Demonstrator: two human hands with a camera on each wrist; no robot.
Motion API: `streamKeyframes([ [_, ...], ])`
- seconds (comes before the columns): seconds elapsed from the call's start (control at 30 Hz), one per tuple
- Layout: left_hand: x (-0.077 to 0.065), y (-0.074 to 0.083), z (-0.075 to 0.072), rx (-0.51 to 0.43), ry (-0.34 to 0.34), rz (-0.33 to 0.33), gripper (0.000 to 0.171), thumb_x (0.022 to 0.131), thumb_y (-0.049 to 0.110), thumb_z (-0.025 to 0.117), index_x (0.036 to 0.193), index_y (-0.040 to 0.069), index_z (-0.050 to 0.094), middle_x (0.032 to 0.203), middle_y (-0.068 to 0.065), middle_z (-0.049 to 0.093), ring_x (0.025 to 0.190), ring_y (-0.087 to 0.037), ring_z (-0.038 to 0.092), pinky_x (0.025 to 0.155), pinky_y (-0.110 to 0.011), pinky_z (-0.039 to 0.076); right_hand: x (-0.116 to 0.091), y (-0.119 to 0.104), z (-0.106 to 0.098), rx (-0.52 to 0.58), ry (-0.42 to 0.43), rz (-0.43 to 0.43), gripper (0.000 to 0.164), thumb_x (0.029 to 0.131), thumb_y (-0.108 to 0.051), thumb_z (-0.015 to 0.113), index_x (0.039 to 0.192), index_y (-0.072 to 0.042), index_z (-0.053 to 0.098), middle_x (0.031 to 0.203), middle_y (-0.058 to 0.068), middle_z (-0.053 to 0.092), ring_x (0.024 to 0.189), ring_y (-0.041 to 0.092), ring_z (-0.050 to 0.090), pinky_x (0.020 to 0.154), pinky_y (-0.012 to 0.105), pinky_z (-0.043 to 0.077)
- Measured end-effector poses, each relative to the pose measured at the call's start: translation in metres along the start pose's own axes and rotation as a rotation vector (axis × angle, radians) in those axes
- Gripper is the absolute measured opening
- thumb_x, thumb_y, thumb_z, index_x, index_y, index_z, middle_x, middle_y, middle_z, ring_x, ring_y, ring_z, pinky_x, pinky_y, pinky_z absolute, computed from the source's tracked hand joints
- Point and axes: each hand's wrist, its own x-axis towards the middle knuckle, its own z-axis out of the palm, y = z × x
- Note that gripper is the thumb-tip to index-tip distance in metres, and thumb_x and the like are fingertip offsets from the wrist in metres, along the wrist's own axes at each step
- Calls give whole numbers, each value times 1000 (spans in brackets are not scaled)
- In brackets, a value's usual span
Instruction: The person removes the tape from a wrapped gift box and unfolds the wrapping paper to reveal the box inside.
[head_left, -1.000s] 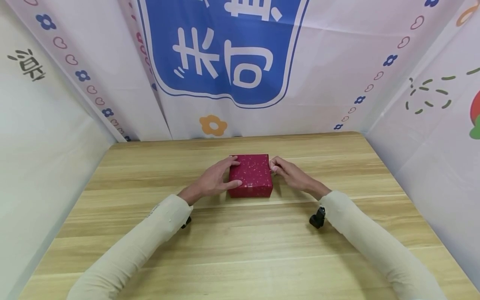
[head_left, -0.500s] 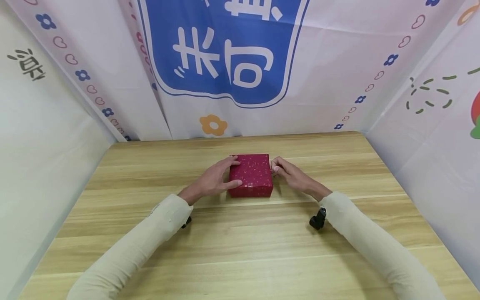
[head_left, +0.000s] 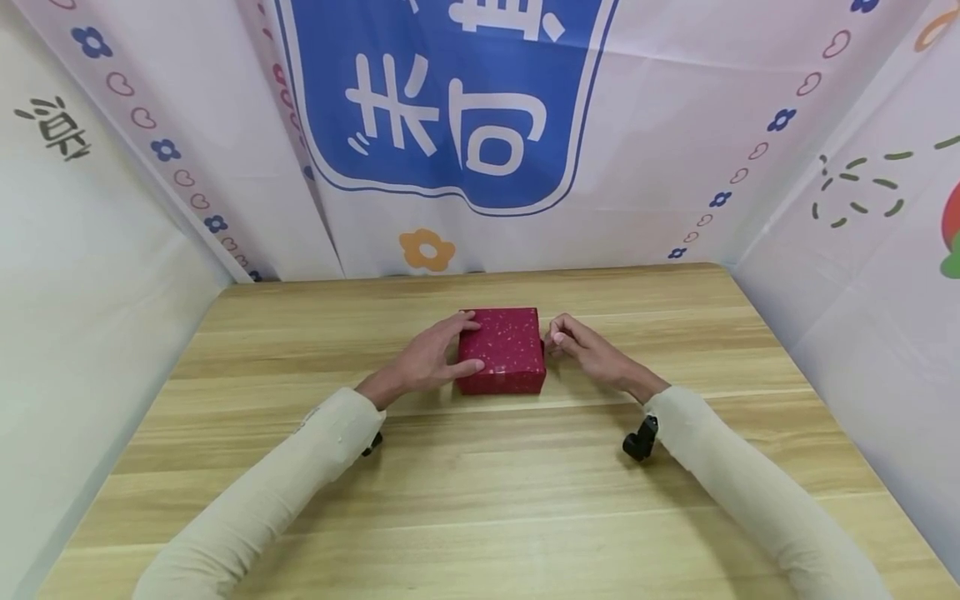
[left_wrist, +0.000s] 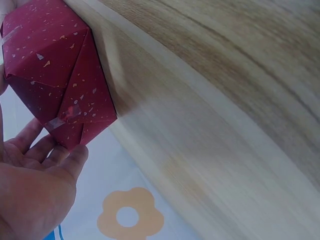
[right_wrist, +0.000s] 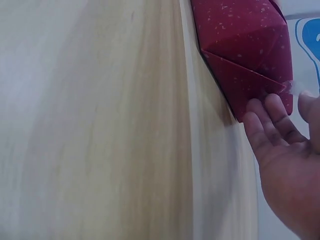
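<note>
A box wrapped in dark red, gold-flecked paper (head_left: 501,342) rests on the table. My left hand (head_left: 429,354) holds its left side, the thumb on the near corner and the fingers over the far part. Folded paper and a bit of clear tape show on that end in the left wrist view. At the opposite end is my right hand (head_left: 588,348), with thumb and forefinger drawn together. Close to them in the right wrist view, clear tape (right_wrist: 289,87) stands out from the folded end flap (right_wrist: 247,82); the actual pinch is partly hidden.
The wood-grain table (head_left: 450,500) runs back to a white printed curtain (head_left: 630,167). White cloth walls stand at left and right. A small black camera (head_left: 640,439) sits under the right wrist.
My right hand has drawn slightly right, away from the box, and the flap edge on that side now sticks out a little. The left hand and the box have stayed in place.
</note>
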Motion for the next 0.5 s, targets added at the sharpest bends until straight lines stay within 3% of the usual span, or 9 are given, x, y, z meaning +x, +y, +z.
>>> streamKeyframes([
  [0.3,0,1,-1,2,1,5,68,92,42,67,147,9,43,162,-9,27,151,-33,22,121,-53,23,-3,-3,-4,-1,95,46,20,107,-18,37,120,-3,43,121,19,54,115,29,57,104,47,47],
  [0.5,-1,2,-2,-3,-1,10,69,92,42,67,147,9,43,162,-10,28,150,-33,23,121,-53,23,-3,-6,-4,-31,150,48,33,105,-18,45,132,1,42,125,20,52,116,32,56,102,48,48],
])
